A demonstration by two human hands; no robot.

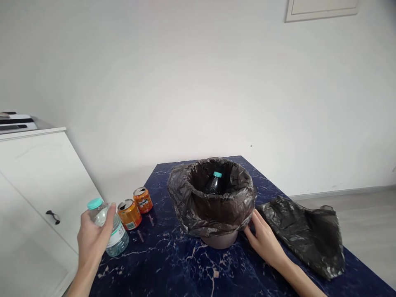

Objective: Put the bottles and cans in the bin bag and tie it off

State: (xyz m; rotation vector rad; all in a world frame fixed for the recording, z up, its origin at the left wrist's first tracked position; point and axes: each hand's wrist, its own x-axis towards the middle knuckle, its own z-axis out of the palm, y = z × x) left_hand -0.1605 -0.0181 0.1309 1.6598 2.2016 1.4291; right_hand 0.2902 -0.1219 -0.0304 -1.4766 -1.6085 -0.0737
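My left hand (95, 235) is wrapped round the upper part of a clear plastic bottle (116, 238) with a turquoise cap and a pale label. Just beyond it stand two orange soda cans (130, 214), both with opened tops. My right hand (264, 239) touches the right side of a trash bin (220, 241), its fingers partly behind the lining. A black garbage bag (213, 212) lines the bin and hangs over its rim. Inside, a second bottle with a turquoise cap (217, 175) leans; its lower part is hidden.
Another black plastic bag (306, 231) lies flattened along the table's right edge. The dark blue marble-patterned table (173, 272) meets a white wall at the back. A white cabinet (37, 194) stands on the left.
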